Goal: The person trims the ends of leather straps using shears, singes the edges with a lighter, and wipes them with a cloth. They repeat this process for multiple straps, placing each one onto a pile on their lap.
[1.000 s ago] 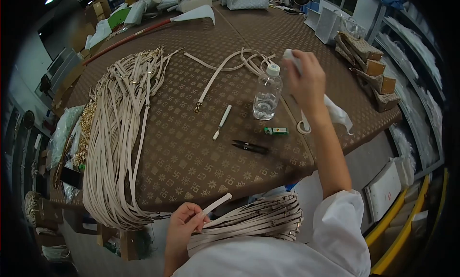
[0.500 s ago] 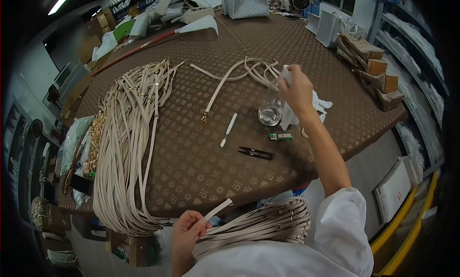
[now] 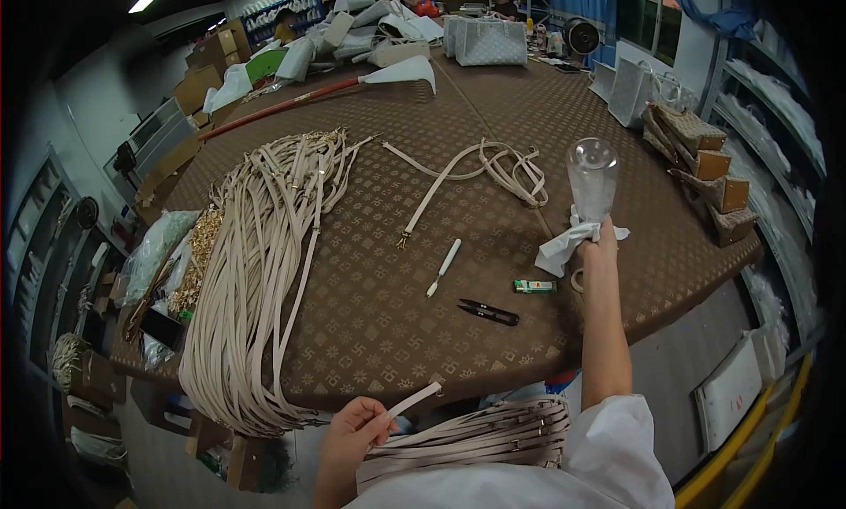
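Clear plastic bottle [image 3: 592, 178] upended w/ white cloth [image 3: 564, 245], gripped in right hand [image 3: 599, 245] above lighter [image 3: 534, 286]. Left hand [image 3: 352, 430] pinches beige strap end [image 3: 412, 401] nearer the body than the lighter. Prob wetting cloth; next needs cloth brought to strap.

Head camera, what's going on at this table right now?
A person in a white coat holds a clear bottle upside down against a white cloth in the right hand. The left hand pinches the end of a beige strap over a bundle in the lap. More straps, snips and a lighter lie on the table.
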`<action>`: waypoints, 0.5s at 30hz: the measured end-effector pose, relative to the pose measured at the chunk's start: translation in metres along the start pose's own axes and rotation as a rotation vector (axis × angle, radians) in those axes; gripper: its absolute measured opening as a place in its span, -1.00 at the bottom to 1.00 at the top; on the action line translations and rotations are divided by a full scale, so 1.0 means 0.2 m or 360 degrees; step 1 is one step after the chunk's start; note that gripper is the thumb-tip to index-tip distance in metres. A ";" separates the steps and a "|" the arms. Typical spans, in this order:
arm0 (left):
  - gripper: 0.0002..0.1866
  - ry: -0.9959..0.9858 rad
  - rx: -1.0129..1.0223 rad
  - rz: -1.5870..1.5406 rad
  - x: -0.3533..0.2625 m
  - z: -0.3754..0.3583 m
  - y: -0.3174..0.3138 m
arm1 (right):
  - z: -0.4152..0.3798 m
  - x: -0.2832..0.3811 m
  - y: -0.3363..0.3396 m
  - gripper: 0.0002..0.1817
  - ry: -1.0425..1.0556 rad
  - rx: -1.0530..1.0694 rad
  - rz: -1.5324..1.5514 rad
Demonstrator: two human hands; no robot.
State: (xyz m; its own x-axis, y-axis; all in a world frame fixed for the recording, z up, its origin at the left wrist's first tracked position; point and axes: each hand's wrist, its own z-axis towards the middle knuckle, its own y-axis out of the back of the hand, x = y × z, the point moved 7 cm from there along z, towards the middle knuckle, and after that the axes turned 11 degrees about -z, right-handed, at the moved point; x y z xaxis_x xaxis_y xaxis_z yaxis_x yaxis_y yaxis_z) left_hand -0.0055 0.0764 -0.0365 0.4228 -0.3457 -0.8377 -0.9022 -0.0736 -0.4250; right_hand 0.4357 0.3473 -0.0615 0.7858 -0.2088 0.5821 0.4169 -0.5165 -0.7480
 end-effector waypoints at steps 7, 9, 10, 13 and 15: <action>-0.99 -0.0022 -0.0022 0.0007 0.01 0.01 0.04 | -0.02 -0.07 0.06 -0.93 -0.0046 -0.0031 0.0173; -0.99 -0.0027 -0.0015 0.0017 0.01 0.01 0.03 | 0.03 -0.10 0.06 -0.87 -0.0099 0.0056 0.0305; -0.99 -0.0028 -0.0014 0.0017 0.01 0.01 0.03 | 0.04 -0.10 0.07 -0.87 -0.0098 0.0057 0.0306; -0.99 0.0009 -0.0024 0.0027 0.01 0.01 0.02 | 0.04 -0.15 0.07 -0.87 -0.0255 0.0053 0.0387; -0.97 0.0025 0.0026 0.0059 0.01 0.00 0.01 | 0.01 -0.17 0.05 -0.89 -0.0287 0.0025 0.0410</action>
State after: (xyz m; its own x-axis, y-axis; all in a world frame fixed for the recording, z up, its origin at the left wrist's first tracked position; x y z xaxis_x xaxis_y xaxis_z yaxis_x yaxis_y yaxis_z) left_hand -0.0063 0.0760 -0.0399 0.3875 -0.3627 -0.8475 -0.9157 -0.0451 -0.3993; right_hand 0.4147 0.3507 -0.0903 0.9342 -0.1800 0.3080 0.1994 -0.4526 -0.8691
